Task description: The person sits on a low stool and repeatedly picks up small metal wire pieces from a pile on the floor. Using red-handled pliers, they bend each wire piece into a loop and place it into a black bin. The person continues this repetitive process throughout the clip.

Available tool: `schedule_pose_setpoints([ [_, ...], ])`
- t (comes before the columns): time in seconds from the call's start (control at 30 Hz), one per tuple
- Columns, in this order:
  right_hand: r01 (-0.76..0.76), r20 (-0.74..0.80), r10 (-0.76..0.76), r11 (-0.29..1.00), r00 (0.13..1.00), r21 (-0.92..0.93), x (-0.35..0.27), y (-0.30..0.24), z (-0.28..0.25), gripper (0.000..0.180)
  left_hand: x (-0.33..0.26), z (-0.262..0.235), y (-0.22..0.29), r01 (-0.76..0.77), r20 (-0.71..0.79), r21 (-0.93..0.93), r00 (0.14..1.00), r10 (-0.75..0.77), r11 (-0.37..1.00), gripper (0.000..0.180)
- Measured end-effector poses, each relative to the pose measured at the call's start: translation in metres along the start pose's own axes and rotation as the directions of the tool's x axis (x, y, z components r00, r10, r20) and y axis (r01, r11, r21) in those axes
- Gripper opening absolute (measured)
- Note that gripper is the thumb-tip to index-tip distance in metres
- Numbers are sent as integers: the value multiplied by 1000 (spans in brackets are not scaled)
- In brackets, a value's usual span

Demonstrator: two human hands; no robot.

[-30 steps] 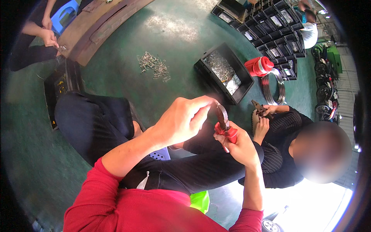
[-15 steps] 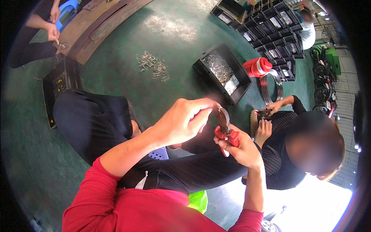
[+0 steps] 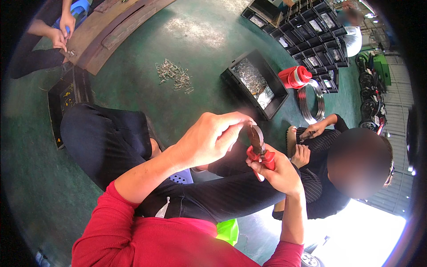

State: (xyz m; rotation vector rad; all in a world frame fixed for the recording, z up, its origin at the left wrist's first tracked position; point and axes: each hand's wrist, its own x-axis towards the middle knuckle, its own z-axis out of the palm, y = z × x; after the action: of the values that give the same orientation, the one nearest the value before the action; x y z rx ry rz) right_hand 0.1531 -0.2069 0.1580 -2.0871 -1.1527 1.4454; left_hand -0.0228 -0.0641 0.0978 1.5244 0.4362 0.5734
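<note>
My right hand [image 3: 282,174] is wrapped round the red handles of a pair of pliers [image 3: 256,144], whose dark metal jaws point up and away from me. At the tip of the jaws, my left hand [image 3: 213,138] pinches with thumb and forefinger. What lies in that pinch is too small to make out; it may be a bit of metal at the jaws. Beyond my hands, a loose pile of small bent metal wire pieces [image 3: 174,75] lies on the green floor.
A black crate [image 3: 254,84] with shiny wire pieces stands ahead. Beside it are a red container [image 3: 295,77] and a wire coil [image 3: 311,102]. A co-worker [image 3: 324,173] sits close on my right, another works at a wooden bench [image 3: 100,49] far left. Black crates [image 3: 311,33] are stacked behind.
My hands and the pliers have barely moved. The co-worker on the right has shifted their hands and head slightly; the far-left person's hands have moved closer together.
</note>
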Motion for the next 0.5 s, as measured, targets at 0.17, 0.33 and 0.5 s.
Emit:
schedule_pose_setpoints([
  [0.17,37,-27,-37,999,999,-22,-2,-1,1,27,-1,0,-1,2,1,16,1000,-2,1000,25],
  [0.33,73,-39,-75,996,996,-54,-2,0,2,27,-1,0,0,-28,-9,30,1000,28,999,24],
  [0.5,-11,-84,3,995,996,-99,-4,-6,3,25,-2,-1,0,-16,19,60,1000,15,998,23],
])
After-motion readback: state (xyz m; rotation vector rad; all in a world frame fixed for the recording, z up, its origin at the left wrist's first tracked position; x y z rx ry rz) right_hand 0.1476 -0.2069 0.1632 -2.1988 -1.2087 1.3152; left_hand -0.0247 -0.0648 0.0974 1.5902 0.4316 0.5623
